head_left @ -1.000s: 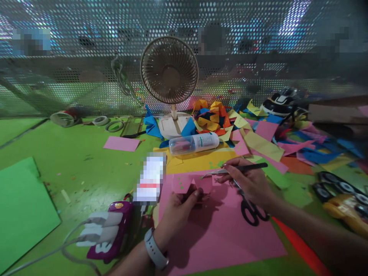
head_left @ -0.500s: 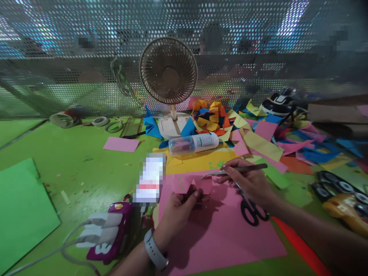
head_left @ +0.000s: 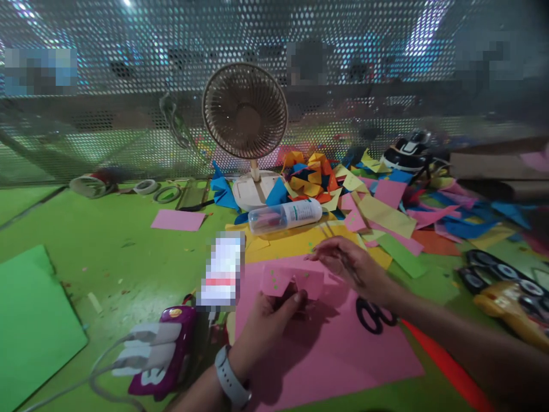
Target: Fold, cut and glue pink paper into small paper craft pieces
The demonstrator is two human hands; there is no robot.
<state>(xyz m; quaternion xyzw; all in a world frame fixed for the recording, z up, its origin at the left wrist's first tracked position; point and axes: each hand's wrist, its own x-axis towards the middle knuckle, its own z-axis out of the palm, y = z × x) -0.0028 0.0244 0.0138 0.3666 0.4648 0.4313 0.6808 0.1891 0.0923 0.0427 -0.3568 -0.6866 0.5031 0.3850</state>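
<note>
My left hand (head_left: 272,320) is closed on a small folded pink paper piece (head_left: 315,283), thumb pressed against it. Tiny green bits dot the face of this paper. My right hand (head_left: 369,272) is closed round metal tweezers (head_left: 349,266), which lie slantwise across the palm. Its thumb and forefinger reach over the yellow paper (head_left: 281,247), near more green specks. Below both hands lies a large pink sheet (head_left: 338,360). Black-handled scissors (head_left: 369,317) rest on that sheet, partly hidden by the right hand and forearm.
A clear bottle (head_left: 285,217) lies before a small fan (head_left: 246,111). To the left are a lit phone (head_left: 221,269), a purple power strip (head_left: 167,355) with plugs and a green sheet (head_left: 36,326). Paper scraps (head_left: 386,214) heap at right, near a yellow-and-black object (head_left: 510,303).
My right hand has drawn the tweezers' tip off the folded pink paper and turned them upright in its grasp. Its fingertips have moved left toward the green specks. The left hand keeps its hold.
</note>
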